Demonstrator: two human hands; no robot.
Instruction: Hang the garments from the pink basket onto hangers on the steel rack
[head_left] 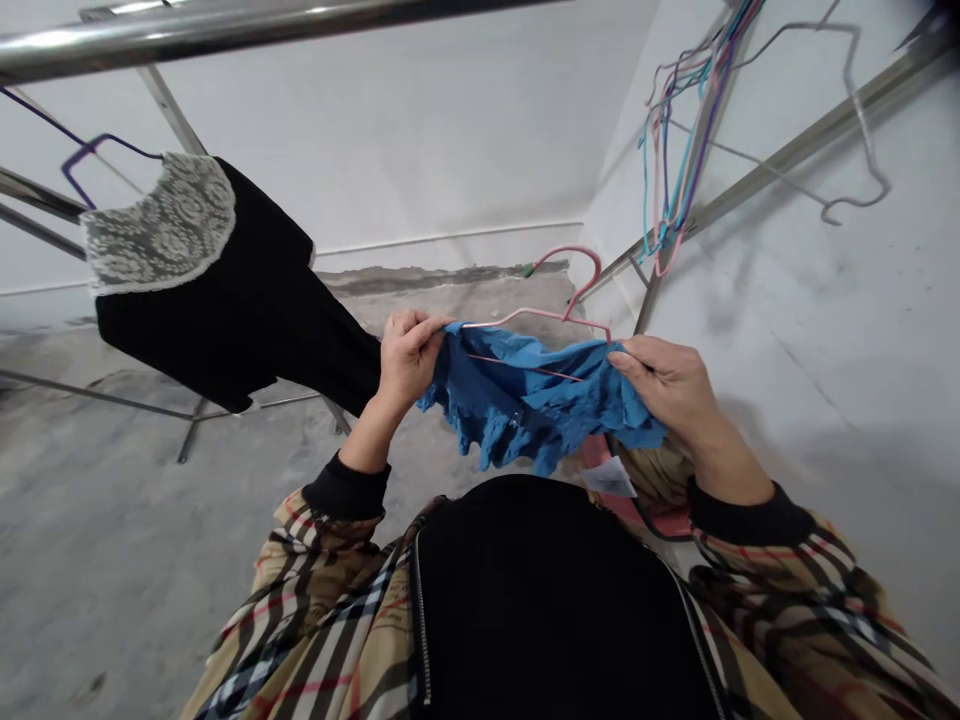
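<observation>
My left hand [409,357] pinches the left top edge of a crumpled blue ruffled garment [540,400], and my right hand [664,385] grips its right edge. A pink coated wire hanger [574,283] sticks up out of the neckline, its arms running along the top of the cloth and partly inside it. Its hook rises between my hands, above the fabric. Below the garment, a pink cloth with a white tag [609,478] is partly hidden behind my body.
A black garment with a lace collar [225,295] hangs on a purple hanger at left, close to my left hand. A steel rack rail [187,28] crosses overhead. Several coloured hangers [679,130] bunch at upper right on the rack, beside a grey wire hanger [847,110]. Below lies a concrete floor [135,530].
</observation>
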